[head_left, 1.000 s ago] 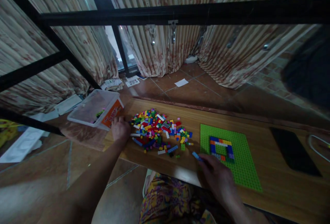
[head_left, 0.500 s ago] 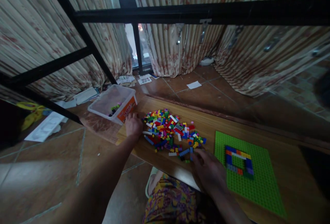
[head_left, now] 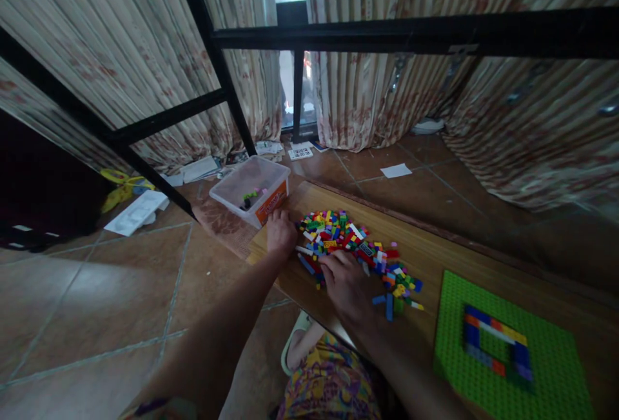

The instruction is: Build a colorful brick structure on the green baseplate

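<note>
Green studded baseplate carries one brick ring; loose multicoloured plastic bricks remain. Right hand fingers curled in pile, grip unclear; left hand flat beside.

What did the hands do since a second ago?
The right hand left the edge of the green baseplate and moved left into the brick pile; the small blue brick it held no longer shows. The left hand stayed at the pile's left edge, beside the plastic box.

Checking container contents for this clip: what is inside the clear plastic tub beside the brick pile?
The clear plastic tub holds a few small bricks, green and darker ones, near its middle. The orange label on its front wall hides whatever lies behind it.
</note>
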Available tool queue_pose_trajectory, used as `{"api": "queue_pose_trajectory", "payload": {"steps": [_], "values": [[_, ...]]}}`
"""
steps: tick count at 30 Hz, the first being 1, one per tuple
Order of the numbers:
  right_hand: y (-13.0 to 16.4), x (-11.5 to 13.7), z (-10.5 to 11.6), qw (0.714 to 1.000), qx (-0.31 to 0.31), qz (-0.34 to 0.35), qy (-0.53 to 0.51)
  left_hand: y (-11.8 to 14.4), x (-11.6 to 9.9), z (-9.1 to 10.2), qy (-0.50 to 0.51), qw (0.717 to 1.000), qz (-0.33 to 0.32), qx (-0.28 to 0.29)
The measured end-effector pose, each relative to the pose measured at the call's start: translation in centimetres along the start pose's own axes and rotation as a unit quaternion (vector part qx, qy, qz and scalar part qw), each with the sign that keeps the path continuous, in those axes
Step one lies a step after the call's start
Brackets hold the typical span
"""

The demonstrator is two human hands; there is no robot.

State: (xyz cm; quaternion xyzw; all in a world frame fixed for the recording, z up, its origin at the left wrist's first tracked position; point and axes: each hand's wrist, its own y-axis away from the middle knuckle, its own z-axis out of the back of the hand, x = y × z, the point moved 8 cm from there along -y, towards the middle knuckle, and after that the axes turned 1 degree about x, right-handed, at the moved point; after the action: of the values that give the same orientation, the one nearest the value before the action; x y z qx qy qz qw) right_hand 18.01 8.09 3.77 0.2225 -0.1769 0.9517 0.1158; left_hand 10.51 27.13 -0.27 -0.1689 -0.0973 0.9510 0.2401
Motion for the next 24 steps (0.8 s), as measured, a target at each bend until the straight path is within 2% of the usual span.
{"api": "queue_pose_trajectory", "payload": {"steps": [7,16,20,24], "values": [[-4.5,2.0,-3.2,0.992,0.074,0.042,0.089,0.0,0.2,-0.3,0.005,1.000,0.000,0.000],[-6.2,3.2,-4.3,0.984,0.121,0.026,0.126,-0.3,0.4,-0.5,-0.002,1.000,-0.009,0.002],[-6.4,3.5,-2.9,0.986,0.106,0.000,0.131,-0.5,0.1,-0.2,0.006,1.000,-0.019,0.000],[-4.3,2.7,1.2,0.994,0.065,-0.056,0.065,-0.8,0.1,0.0,0.015,1.000,-0.027,-0.004]]}}
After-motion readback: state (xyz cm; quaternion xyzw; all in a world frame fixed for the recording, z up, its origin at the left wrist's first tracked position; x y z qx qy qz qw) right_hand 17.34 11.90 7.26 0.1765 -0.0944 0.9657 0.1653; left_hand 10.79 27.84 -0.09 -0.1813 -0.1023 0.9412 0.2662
